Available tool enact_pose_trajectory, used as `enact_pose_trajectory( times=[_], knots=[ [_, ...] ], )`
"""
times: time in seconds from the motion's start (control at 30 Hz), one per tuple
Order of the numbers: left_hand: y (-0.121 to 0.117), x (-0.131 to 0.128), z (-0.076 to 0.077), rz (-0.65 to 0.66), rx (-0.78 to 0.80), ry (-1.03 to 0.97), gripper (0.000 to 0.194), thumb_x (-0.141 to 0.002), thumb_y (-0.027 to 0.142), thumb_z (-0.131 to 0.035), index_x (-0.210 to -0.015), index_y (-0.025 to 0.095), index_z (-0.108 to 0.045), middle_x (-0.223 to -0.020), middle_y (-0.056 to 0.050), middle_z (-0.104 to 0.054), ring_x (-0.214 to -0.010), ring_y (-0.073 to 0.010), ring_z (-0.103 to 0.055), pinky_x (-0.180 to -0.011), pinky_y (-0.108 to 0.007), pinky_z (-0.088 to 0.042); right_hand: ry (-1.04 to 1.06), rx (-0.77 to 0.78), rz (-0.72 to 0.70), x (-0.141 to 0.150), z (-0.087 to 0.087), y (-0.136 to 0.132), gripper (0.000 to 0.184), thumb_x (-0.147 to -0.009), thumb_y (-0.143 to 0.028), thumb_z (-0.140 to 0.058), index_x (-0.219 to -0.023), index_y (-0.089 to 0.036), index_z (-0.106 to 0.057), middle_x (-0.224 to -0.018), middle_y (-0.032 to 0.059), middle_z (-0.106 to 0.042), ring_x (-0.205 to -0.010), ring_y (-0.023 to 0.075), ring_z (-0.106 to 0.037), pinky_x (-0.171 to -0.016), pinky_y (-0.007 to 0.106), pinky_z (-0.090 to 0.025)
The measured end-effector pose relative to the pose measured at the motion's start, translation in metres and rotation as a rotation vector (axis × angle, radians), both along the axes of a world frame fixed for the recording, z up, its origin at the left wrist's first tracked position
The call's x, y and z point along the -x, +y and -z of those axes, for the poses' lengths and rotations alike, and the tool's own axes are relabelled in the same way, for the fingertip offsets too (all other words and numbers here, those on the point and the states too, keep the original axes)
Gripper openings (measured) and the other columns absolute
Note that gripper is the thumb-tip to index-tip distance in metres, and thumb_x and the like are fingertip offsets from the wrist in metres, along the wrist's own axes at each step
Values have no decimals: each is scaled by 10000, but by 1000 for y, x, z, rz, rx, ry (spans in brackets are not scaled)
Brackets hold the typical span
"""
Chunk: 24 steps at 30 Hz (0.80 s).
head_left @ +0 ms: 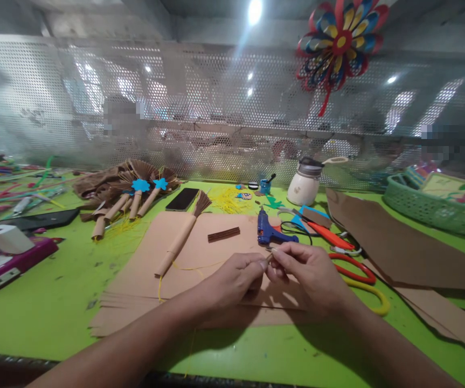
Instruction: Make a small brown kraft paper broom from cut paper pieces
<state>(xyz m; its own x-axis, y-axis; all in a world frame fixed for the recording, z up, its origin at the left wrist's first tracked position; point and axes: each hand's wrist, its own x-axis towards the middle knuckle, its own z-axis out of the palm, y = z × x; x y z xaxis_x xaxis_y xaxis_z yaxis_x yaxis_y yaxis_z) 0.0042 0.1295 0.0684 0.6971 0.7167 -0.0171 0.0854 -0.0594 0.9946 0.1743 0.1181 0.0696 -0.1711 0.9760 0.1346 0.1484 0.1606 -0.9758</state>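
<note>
My left hand [243,274] and my right hand [311,274] meet over a stack of brown paper sheets [135,291]. Between their fingertips they pinch a small brown paper strip [270,257], mostly hidden by the fingers. Just beyond lies a blue glue gun [265,229]. A pleated dark brown paper strip [224,234] rests on the sheets. To its left is a rolled paper tube [178,242] with a fanned pleated top and yellow string [200,268] trailing from it. Scissors with red and yellow handles [380,302] lie beside my right hand, partly covered.
Finished paper pieces with blue shapes [140,186] lie at back left, near a black phone [181,199]. A purple power strip [18,261] sits at left. A white jug [303,186], dark brown paper [402,242] and a green basket [426,207] occupy the right.
</note>
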Motion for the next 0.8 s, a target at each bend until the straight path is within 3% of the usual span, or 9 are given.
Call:
enact_pose_trajectory(
  times=[0.2, 0.43, 0.57, 0.67, 0.8],
  knots=[
    [-1, -3, 5, -39, -14, -6, 332, -910, 403, -326, -774, 153, -497, -549, 66, -275, -500, -85, -219, -460, -210, -198, -89, -81, 19, -3, 8, 1, 278, -833, -379, -528, -664, -165, -578, -580, -13, -550, -523, 101, -416, -531, 241, -352],
    [-4, -3, 1, -31, -147, 57, 307, -914, 368, -316, -722, 166, -443, -571, 60, -281, -505, -87, -213, -472, -217, -207, -35, 1, -15, -1, 6, 0, 245, -767, -401, -605, -706, -165, -584, -579, -11, -563, -518, 101, -431, -506, 237, -346],
    [-3, 0, 1, 29, -257, 40, 149, -831, 280, -501, -744, 160, -479, -627, 48, -347, -522, -78, -249, -479, -216, -211, 5, 24, 4, -2, 5, 0, 244, -759, -393, -615, -680, -166, -574, -542, -20, -548, -485, 88, -405, -478, 234, -326],
    [-3, 0, 5, 48, -158, -13, 185, -860, 320, -462, -781, 159, -509, -610, 38, -385, -506, -78, -290, -479, -213, -249, 86, 45, -11, -3, 6, 2, 248, -759, -389, -619, -673, -164, -563, -524, -16, -550, -472, 86, -398, -471, 237, -318],
    [-5, -5, 9, 34, 161, -134, 256, -900, 369, -390, -849, 153, -516, -553, 46, -394, -454, -68, -312, -448, -198, -253, 227, 75, -59, -4, 9, 4, 256, -755, -372, -634, -648, -154, -552, -502, -15, -541, -460, 78, -376, -468, 237, -291]
  ],
)
